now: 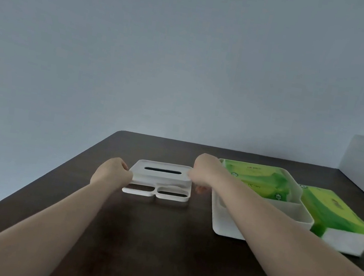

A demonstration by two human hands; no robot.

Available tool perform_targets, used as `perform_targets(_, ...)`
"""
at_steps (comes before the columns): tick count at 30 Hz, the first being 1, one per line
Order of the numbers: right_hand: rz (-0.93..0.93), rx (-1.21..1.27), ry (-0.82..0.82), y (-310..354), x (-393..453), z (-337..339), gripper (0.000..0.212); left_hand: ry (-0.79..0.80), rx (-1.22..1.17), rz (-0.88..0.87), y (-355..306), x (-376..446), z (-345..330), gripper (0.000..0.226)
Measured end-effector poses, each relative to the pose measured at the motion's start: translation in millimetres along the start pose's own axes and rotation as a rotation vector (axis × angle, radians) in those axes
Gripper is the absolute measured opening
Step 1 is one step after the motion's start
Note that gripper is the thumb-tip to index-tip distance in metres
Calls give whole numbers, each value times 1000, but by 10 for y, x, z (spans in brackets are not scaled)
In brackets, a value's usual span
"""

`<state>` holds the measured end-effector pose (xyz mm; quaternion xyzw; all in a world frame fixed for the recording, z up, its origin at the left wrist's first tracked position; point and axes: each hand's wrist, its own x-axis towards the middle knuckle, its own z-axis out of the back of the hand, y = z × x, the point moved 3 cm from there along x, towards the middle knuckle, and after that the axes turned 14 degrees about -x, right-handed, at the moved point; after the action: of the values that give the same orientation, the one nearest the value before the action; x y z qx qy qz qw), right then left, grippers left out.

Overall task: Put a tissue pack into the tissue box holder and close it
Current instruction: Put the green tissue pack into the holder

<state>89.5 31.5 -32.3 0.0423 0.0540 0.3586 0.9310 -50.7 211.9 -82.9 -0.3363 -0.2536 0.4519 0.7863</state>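
Both hands are on the white lid (161, 177) of the tissue box holder, out in the middle of the dark brown table (149, 239). The left hand (112, 172) clamps the lid's left edge, fingers curled tight around it. The right hand (203, 173) has the right edge, though it shows blurred and the fingertips are hard to make out. The lid shows its long dark dispensing slot on the raised far part and two rounded cut-outs along the near strip; whether it rests on the table or sits just above it, I cannot tell.

Over to the right sits the open white holder base (229, 225), its near compartment bare. A green tissue pack (257, 180) is already lying in the far compartment, partly hidden behind the right forearm. Just right of the base, touching or nearly touching its wall, a second green tissue pack (338, 220) lies on the table, white end facing near. So the pack is in, the lid is off and well left of the base
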Motion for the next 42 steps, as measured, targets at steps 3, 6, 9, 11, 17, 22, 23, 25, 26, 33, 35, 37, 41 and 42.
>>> perform_targets(3,41,63,-119,-171,-102,125,28,-7,-27,-68,-263,-119,-49,18)
perform_targets(6,58,123,-351,-412,-232,289,34,38,-84,-159,-559,-267,-172,18)
perform_targets(9,19,188,-494,-732,-376,436,36,107,-151,-225,-887,-441,-349,15)
perform_targets(11,-32,236,-574,-995,-480,530,35,155,-191,-263,-1120,-569,-479,16)
perform_targets(17,-324,85,-496,-1841,-696,535,17,305,-170,-249,-1604,-854,-859,38)
perform_targets(22,-516,23,-193,-2313,-764,295,44,299,-59,-237,-1835,-944,-1046,54)
perform_targets(23,-532,15,-162,-2375,-762,250,47,287,-36,-249,-1870,-954,-1063,55)
perform_targets(25,-546,8,-95,-2481,-738,155,60,285,18,-261,-1920,-962,-1102,55)
perform_targets(26,-540,17,-51,-2507,-737,114,70,294,42,-260,-1931,-964,-1125,52)
perform_targets(33,-556,33,54,-2608,-717,-41,92,295,14,-191,-1895,-960,-1216,19)
perform_targets(35,-561,33,52,-2620,-697,-42,90,291,-99,-181,-1924,-922,-1180,21)
perform_targets(37,-567,72,37,-2655,-684,-24,90,273,-294,-155,-1978,-859,-1114,19)
perform_targets(41,-553,195,-89,-2760,-667,100,88,159,-597,-119,-2073,-654,-926,9)
perform_targets(42,-543,226,-141,-2773,-669,157,86,134,-620,-126,-2082,-580,-897,11)
